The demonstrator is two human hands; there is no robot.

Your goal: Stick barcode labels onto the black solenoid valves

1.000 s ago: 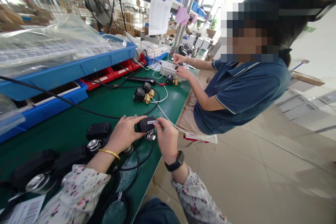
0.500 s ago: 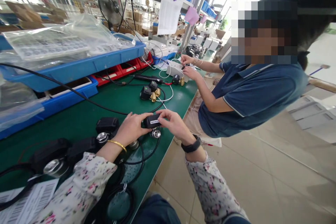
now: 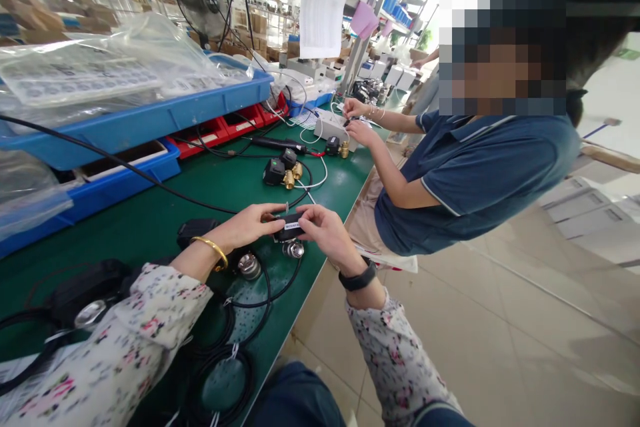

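Observation:
A black motorized valve (image 3: 286, 235) with a white label strip and a silver metal body stands near the bench's front edge. My left hand (image 3: 245, 230) grips its left side, fingers along the back and thumb in front. The fingers and thumb of my right hand (image 3: 326, 232) pinch the right end at the label. Beneath and left of my left wrist lie more black valves with silver fittings, one fitting (image 3: 249, 266) showing plainly. Black cable coils (image 3: 225, 367), bound with white ties, lie at the near edge. My left forearm partly covers the nearby valves.
A co-worker in a blue shirt (image 3: 475, 180) handles something small at a grey box (image 3: 325, 125). Black valves with brass fittings (image 3: 289, 179) and a black pen-like tool (image 3: 277, 144) lie ahead. Blue trays (image 3: 200, 109) and red bins (image 3: 207, 137) line the left.
My left hand's fingers have straightened along the back of the valve, and the label now faces more upward. The right hand keeps its pinch. The view has shifted slightly.

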